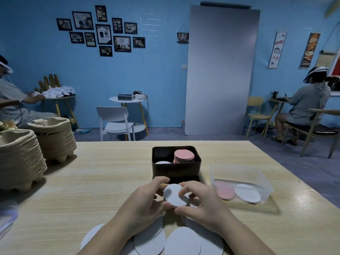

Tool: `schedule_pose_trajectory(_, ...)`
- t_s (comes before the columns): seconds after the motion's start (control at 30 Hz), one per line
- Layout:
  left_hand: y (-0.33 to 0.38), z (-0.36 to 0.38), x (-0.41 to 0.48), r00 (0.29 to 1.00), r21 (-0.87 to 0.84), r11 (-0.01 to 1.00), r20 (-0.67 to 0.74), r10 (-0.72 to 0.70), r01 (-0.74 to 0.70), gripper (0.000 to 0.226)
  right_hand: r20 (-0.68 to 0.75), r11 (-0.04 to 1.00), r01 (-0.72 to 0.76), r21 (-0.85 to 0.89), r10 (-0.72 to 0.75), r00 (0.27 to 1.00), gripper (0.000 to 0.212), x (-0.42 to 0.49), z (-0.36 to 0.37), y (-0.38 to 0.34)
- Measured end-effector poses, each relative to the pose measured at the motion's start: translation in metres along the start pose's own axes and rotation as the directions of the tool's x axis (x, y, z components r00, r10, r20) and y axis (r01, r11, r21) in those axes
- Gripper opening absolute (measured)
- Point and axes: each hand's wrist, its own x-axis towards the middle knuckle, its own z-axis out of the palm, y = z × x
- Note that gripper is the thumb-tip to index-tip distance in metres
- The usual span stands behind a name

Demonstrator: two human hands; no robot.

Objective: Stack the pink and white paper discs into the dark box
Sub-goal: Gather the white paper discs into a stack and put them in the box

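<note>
1. The left hand [147,201] and right hand [200,203] pinch one white disc [173,195] between them, fingers curled on its edge.
2. The box [176,171] sits just beyond the hands, with a pink stack [184,155] inside.
3. There are loose discs [182,240] on the desk [92,181] beneath the wrists.

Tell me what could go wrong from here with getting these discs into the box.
1. The left hand and right hand pinch the white disc only at its edge, so it could slip or bend.
2. The pink stack in the dark box looks tall and slightly uneven; lowering the disc beside it might knock it over.
3. The loose white discs lie at the table near edge, partly under the forearms, and could be swept off.
</note>
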Motion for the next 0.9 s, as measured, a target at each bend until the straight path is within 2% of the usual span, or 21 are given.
schedule_pose_trajectory(0.2,0.000,-0.001,-0.001,1.000,0.013,1.000,0.011,0.010,-0.010,0.060,0.018,0.996,-0.048,0.078,0.046,0.999,0.032,0.000,0.002,0.002)
schedule_pose_trajectory(0.57,0.006,-0.007,-0.002,0.997,-0.044,0.999,0.075,0.017,-0.014,0.060,0.081,0.993,-0.029,-0.115,0.038,0.996,0.038,0.007,-0.010,-0.016)
schedule_pose_trajectory(0.9,0.013,-0.032,0.016,0.997,-0.126,0.990,-0.045,0.064,-0.069,0.055,0.099,1.000,0.030,-0.001,-0.030,0.995,0.041,0.039,-0.027,-0.027)
